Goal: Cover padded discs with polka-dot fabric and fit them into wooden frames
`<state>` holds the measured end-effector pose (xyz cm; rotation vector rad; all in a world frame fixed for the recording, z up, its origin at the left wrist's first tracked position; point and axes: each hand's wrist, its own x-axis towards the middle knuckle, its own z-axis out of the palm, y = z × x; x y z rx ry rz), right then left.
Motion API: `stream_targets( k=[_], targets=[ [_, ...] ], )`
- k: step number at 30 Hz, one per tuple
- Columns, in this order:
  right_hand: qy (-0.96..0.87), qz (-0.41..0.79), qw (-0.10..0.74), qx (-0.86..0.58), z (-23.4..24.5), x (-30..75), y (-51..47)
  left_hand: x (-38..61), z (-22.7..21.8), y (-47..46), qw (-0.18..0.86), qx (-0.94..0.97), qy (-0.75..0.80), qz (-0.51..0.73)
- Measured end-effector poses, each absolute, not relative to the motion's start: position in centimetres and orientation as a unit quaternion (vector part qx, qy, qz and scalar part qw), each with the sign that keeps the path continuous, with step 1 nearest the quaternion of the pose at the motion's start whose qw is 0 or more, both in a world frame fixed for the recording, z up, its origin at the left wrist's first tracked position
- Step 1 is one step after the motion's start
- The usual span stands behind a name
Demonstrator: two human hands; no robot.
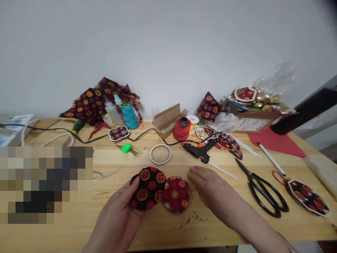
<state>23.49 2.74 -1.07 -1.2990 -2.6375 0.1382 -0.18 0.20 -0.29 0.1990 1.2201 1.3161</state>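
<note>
My left hand [117,212] grips a round piece covered in black patterned fabric [149,189], thumb on its edge and fingers underneath. Right beside it on the table lies a puffy round piece in dark red patterned fabric [176,198]. My right hand [210,188] rests over the wood just right of the red piece, fingers stretched out and holding nothing. Behind both pieces sits a flat wooden ring [160,154]. A black glue gun [201,150] with a white glue stick lies beyond my right hand.
Black scissors [263,189] and an octagonal fabric ornament [308,196] lie at right. Toward the wall stand a teal thread cone [130,116], a red spool [182,129] and an open cardboard box [168,121]. Dark scraps [193,218] dot the front. A blurred patch covers the left.
</note>
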Motion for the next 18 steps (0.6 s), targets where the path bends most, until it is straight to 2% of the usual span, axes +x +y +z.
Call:
stream_targets(
  k=[2, 3, 5, 8, 10, 11, 13, 15, 18],
  targets=[
    [-0.866, 0.061, -0.012, -0.496, 0.5, 25.6, 1.0, -0.2, -0.2, 0.2, 0.621, 0.078, 0.535, 0.567],
    [-0.850, 0.051, -0.039, -0.523, 1.2, 26.4, 0.0, -0.1, -0.2, 0.2, 0.627, 0.074, 0.533, 0.564],
    [-0.832, 0.063, 0.018, -0.550, 2.1, 27.3, -1.4, 0.3, -0.3, 0.1, 0.643, 0.068, 0.521, 0.557],
    [-0.816, 0.184, 0.116, -0.536, 2.0, 26.1, -1.1, 1.5, -0.4, -0.1, 0.682, 0.063, 0.493, 0.537],
    [-0.801, 0.146, 0.233, -0.532, 1.2, 24.6, 0.2, 2.0, -0.4, -0.2, 0.701, 0.066, 0.479, 0.524],
    [-0.808, 0.129, 0.250, -0.518, 0.7, 24.1, 0.7, 2.1, -0.3, -0.3, 0.700, 0.066, 0.481, 0.524],
    [-0.828, 0.159, 0.223, -0.489, 0.1, 23.7, 1.1, 1.7, -0.1, -0.2, 0.677, 0.067, 0.503, 0.534],
    [-0.834, 0.234, 0.145, -0.479, 0.3, 24.6, 0.4, 1.1, 0.1, -0.1, 0.650, 0.074, 0.524, 0.546],
    [-0.792, 0.292, 0.070, -0.532, 1.7, 27.1, -1.2, 0.5, 0.4, 0.1, 0.632, 0.075, 0.536, 0.555]
  ],
)
